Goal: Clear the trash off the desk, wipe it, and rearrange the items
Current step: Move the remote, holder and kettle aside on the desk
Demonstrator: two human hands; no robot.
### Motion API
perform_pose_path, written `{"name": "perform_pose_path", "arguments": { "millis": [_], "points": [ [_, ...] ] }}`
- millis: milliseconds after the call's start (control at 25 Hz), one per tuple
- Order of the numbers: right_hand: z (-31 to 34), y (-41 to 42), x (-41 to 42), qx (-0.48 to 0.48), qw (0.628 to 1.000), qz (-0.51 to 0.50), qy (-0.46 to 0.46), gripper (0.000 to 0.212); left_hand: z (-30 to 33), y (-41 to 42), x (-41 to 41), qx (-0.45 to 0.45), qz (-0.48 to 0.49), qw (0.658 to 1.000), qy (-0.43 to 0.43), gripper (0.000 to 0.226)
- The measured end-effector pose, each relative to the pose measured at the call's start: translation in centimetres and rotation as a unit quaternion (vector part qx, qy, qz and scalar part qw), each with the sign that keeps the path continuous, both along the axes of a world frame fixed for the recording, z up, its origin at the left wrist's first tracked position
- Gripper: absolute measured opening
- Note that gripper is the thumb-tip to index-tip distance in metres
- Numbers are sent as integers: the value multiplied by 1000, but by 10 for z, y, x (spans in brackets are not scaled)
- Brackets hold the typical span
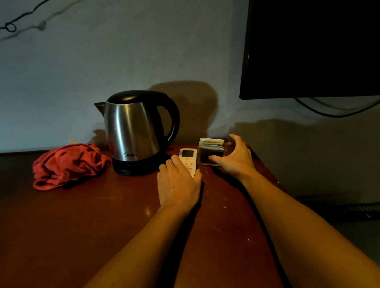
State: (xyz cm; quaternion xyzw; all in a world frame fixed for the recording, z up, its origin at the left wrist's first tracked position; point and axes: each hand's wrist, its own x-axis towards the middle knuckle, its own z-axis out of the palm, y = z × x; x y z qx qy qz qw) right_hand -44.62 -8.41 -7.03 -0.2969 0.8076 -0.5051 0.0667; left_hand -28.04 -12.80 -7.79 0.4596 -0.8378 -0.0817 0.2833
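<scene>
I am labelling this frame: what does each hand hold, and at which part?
The left hand holds the white remote by its near end. The right hand grips the clear box across its right side.

The left hand [178, 185] covers the near end of the remote [187, 160], so its lower buttons cannot be seen. The clear holder [211, 153], at 1 o'clock from it, holds packets [211, 142] whose print is too small to read. The screen [321, 47] is cut off at 2 o'clock. The surface [70, 225] runs out at 6 o'clock.
</scene>
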Motion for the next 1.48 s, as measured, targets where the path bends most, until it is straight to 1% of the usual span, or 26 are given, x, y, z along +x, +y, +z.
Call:
{"name": "perform_pose_path", "arguments": {
  "millis": [120,160,240,360,520,720,840,1040,1280,1400,1480],
  "points": [
    [0,1,-1,0,999,24,-23,57,2,-2,-3,-11,16,1000,-17,65],
    [0,1,0,2,999,23,-25,49,3,-2,-4,-8,19,1000,-15,62],
    [1,3,1,-3,999,18,-33,44,3,-2,-5,0,20,1000,-3,56],
    [5,7,6,-8,999,20,-47,43,3,0,-3,13,16,1000,12,54],
    [17,25,19,-27,992,31,-123,41,4,3,4,14,7,1000,12,51],
    [26,55,37,-26,986,84,-138,43,12,15,29,6,-8,1000,30,50],
    [30,69,48,-27,987,93,-127,45,19,24,52,-5,-21,999,35,47],
    [46,91,83,-9,986,125,-106,46,35,44,94,11,-39,998,53,41],
    [77,97,141,32,984,160,-71,51,54,61,148,5,-34,997,65,45],
    [88,97,172,40,983,170,-47,52,60,63,178,-1,-22,997,71,45],
    [93,95,192,41,982,178,-43,51,64,61,197,0,-14,998,69,48]
  ]
}}
